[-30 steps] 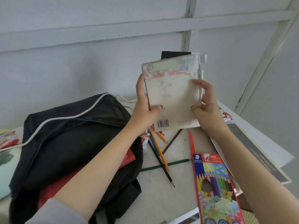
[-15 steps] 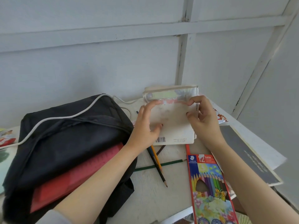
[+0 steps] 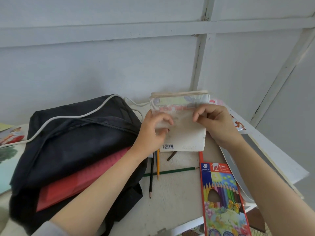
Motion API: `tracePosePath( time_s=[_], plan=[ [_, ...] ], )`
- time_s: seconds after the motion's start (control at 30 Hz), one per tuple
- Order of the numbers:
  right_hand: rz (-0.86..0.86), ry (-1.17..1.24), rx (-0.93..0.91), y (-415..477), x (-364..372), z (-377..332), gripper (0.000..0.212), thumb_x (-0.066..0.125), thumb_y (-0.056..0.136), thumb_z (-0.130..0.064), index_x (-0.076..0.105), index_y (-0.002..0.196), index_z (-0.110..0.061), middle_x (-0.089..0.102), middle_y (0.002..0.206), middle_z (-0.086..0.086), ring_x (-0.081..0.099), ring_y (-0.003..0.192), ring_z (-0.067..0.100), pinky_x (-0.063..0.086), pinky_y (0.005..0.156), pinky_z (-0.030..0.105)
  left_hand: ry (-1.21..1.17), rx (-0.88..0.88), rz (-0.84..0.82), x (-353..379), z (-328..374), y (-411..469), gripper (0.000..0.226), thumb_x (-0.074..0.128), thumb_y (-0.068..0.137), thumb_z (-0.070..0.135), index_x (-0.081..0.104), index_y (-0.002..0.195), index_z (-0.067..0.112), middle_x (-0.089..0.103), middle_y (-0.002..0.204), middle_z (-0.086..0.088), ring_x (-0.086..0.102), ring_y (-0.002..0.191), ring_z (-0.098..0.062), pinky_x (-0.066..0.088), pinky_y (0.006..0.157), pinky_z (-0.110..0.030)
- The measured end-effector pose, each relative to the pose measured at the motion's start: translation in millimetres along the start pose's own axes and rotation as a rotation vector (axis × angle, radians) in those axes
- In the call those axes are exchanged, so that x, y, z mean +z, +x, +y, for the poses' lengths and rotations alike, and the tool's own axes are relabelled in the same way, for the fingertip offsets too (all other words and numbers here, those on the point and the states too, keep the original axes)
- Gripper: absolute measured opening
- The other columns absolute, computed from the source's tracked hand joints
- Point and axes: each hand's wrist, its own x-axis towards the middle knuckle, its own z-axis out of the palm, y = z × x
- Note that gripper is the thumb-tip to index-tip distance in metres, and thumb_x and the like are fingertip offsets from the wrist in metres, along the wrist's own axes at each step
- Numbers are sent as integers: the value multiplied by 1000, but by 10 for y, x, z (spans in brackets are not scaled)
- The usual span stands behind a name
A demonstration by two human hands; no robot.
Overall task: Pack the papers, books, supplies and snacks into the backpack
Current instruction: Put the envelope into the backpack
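A worn white book point(image 3: 185, 138) lies back cover up, barcode towards me, on the table point(image 3: 173, 198) against the wall. My left hand point(image 3: 151, 133) grips its left side with curled fingers and thumb. My right hand point(image 3: 216, 123) holds the upper right part, fingers curled over the cover. To the left lies the open black backpack point(image 3: 76, 138) with a red book point(image 3: 81, 181) sticking out of its mouth. Loose pencils point(image 3: 157, 165) lie below the white book. A box of coloured pencils point(image 3: 221, 198) lies at the front right.
Grey and white papers point(image 3: 242, 169) hang over the table's right edge under my right arm. A patterned wrapper point(image 3: 238, 123) lies behind my right hand. Picture books or packets point(image 3: 10, 138) sit at the far left. A white cord point(image 3: 68, 116) runs over the backpack.
Both hands have brought the white book down from in front of the wall onto the table. My fingers have shifted from its side edges onto the cover.
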Motion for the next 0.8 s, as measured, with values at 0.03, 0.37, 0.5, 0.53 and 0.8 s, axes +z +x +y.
tracePosePath(
  time_s=[0.03, 0.37, 0.5, 0.53, 0.8],
  plan=[
    [-28, -19, -3, 17, -15, -12, 47, 52, 76, 11, 69, 60, -30, 62, 66, -11, 56, 68, 9, 43, 68, 19, -27, -40, 1, -9, 9, 6, 46, 63, 73, -11, 60, 77, 35, 57, 100, 6, 42, 99, 10, 33, 89, -9],
    [7, -266, -149, 284, -195, -605, 45, 57, 65, 3, 71, 68, -40, 54, 99, -3, 53, 100, 3, 40, 82, 15, -137, -77, -228, -653, 535, 377, 45, 61, 74, -14, 62, 79, 31, 59, 90, 23, 55, 99, 2, 39, 99, -28],
    [-240, -386, -203, 300, -157, -930, 26, 58, 74, 4, 71, 82, -16, 65, 90, 5, 61, 88, 18, 45, 80, 25, -57, -1, -328, -931, 749, 458, 40, 60, 76, -14, 65, 85, 25, 61, 92, 21, 57, 96, 2, 42, 89, -21],
    [-297, -403, -193, 312, -137, -995, 23, 58, 76, 2, 72, 85, -14, 68, 88, 6, 62, 84, 20, 47, 77, 26, -30, 21, -362, -990, 790, 475, 40, 60, 76, -14, 65, 86, 25, 61, 91, 23, 57, 94, 4, 41, 86, -17],
    [-538, -447, 28, 323, 307, -911, 39, 49, 85, 2, 74, 101, -24, 72, 97, -4, 64, 96, 17, 46, 93, 33, 217, 39, -597, -1310, 771, 560, 44, 61, 72, -13, 65, 83, 29, 62, 91, 29, 54, 97, 10, 36, 90, -9]
  ],
)
